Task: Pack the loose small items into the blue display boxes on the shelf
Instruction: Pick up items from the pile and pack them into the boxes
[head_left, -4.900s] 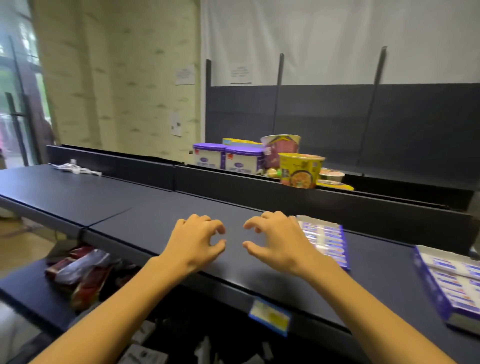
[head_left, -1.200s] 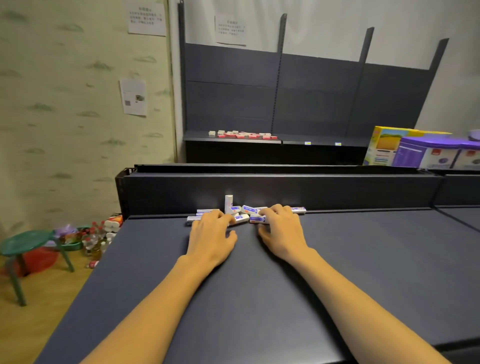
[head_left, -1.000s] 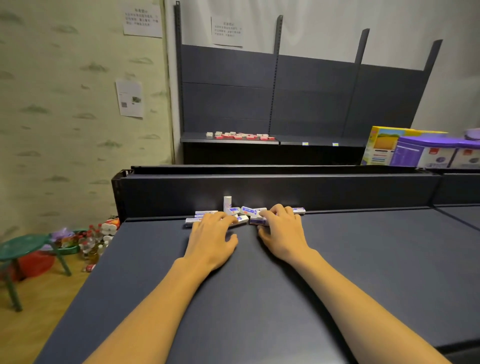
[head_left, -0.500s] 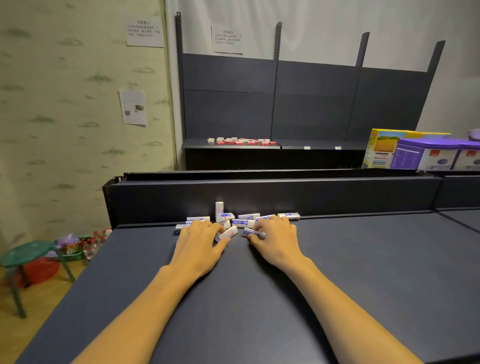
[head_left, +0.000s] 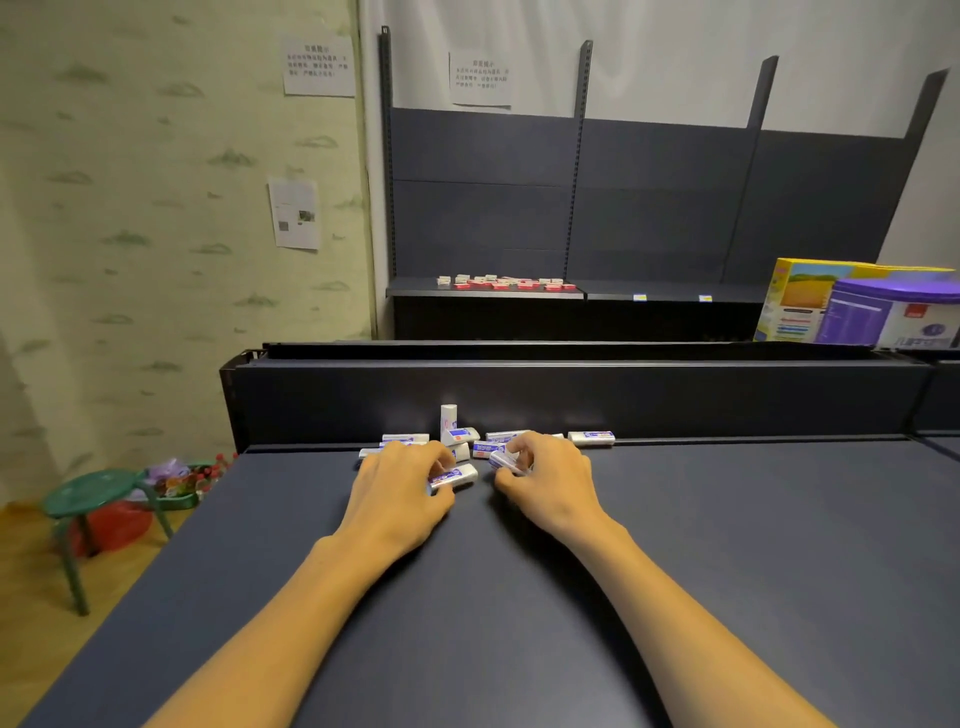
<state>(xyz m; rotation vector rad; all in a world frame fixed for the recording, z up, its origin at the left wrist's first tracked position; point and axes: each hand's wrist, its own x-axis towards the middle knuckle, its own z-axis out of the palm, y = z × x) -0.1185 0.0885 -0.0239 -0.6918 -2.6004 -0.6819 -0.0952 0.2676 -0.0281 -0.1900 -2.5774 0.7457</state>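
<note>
left hand (head_left: 400, 493): our curled fingers pinch one small white-and-blue item (head_left: 453, 476) | right hand (head_left: 545, 480): our fingertips pinch another item (head_left: 503, 461) | loose items (head_left: 591, 437) scattered on the dark shelf (head_left: 727, 545) against its back rail, one (head_left: 448, 417) standing upright

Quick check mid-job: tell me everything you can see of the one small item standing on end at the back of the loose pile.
The upright item is a small white block with rounded top corners, standing on its short end against the dark back wall of the shelf. Its lower part carries a blue label, print too small to read. Lying items of the same white-and-blue kind crowd its base. Neither the left hand nor the right hand touches it.
</note>
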